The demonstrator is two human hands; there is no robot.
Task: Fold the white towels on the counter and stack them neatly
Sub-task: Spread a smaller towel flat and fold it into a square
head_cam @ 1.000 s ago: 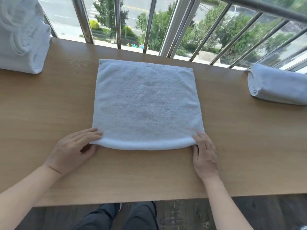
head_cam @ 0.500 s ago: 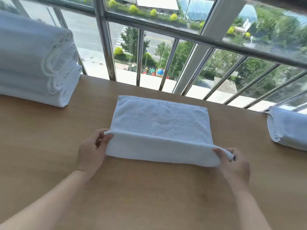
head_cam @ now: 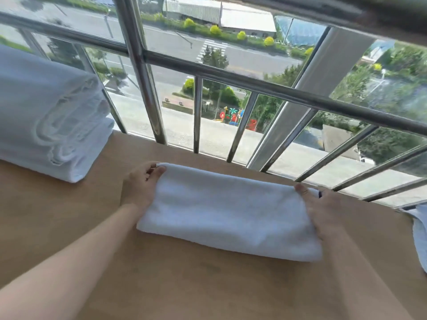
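Observation:
A white towel (head_cam: 227, 211) lies folded into a long narrow band across the middle of the wooden counter (head_cam: 208, 285). My left hand (head_cam: 141, 184) pinches its far left corner, thumb on top. At the far right corner my right hand (head_cam: 323, 213) holds the towel's end, its thumb laid on the cloth. A stack of folded white towels (head_cam: 46, 118) stands at the left of the counter. Part of another white towel (head_cam: 419, 234) shows at the right edge.
A metal window railing (head_cam: 198, 116) runs along the counter's far edge, close behind the towel. Bare wood lies between the towel and the left stack, and in front of the towel toward me.
Both hands carried the towel's near edge away from me onto its far edge, halving it into a narrow band. The camera tilted up toward the window.

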